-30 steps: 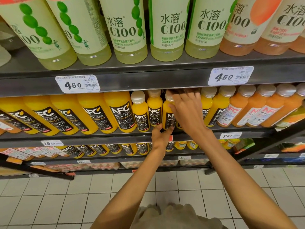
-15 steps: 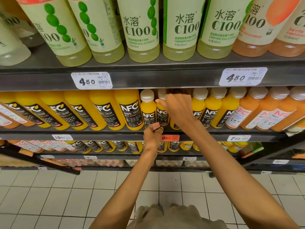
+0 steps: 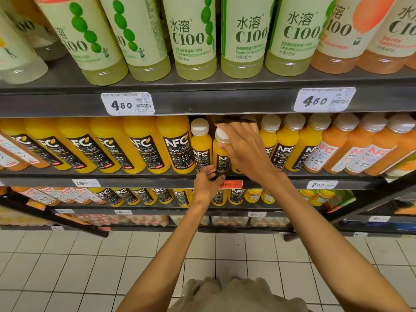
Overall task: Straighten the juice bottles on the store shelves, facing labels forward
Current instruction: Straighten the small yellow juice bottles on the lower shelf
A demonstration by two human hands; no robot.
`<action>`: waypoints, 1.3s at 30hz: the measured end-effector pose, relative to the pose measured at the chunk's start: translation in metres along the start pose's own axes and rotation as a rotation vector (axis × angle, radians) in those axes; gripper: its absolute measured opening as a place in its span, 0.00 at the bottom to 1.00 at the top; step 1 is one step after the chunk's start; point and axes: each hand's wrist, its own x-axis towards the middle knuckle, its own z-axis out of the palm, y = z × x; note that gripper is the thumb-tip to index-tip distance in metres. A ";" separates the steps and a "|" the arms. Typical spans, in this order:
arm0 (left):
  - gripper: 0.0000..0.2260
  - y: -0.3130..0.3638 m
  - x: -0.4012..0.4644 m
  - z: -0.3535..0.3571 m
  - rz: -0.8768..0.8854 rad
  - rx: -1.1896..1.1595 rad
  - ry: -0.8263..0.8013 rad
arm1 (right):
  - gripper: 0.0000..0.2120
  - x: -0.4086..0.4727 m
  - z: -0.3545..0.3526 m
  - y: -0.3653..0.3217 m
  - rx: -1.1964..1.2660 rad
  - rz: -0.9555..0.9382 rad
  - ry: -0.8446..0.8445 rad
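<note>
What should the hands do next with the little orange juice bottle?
Probably twist the small bottle a bit so its label faces front. The right hand covers part of it from the right, the left hand holds its base, and only "NF" shows on its label, while the next bottle shows "NFC" whole.

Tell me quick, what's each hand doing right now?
Left hand: fingers curled round the base of a small NFC orange juice bottle.
Right hand: draped over that bottle's top; its grip cannot be told.

Upper shelf edge (image 3: 202, 102) caps tight headroom over packed small bottles (image 3: 292, 143) (caps nearly touching).
</note>
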 end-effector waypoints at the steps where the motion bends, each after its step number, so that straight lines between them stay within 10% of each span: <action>1: 0.25 -0.001 -0.002 0.001 0.007 0.023 -0.011 | 0.18 -0.001 -0.003 0.000 0.022 -0.009 0.001; 9: 0.33 -0.001 -0.022 0.004 0.220 0.102 -0.044 | 0.21 -0.015 -0.023 0.002 0.461 0.164 -0.024; 21: 0.14 0.011 -0.093 -0.020 0.142 0.012 -0.487 | 0.08 -0.023 -0.028 -0.012 1.544 0.753 -0.172; 28: 0.22 0.009 -0.122 -0.025 0.068 -0.198 -0.339 | 0.11 -0.024 -0.032 -0.014 1.476 0.859 -0.041; 33: 0.28 0.015 -0.130 -0.031 -0.107 -0.649 -0.731 | 0.19 -0.031 -0.037 -0.012 1.831 0.887 -0.180; 39: 0.27 0.012 -0.140 -0.024 -0.120 -0.397 -0.543 | 0.13 -0.038 -0.037 -0.016 1.787 0.982 -0.107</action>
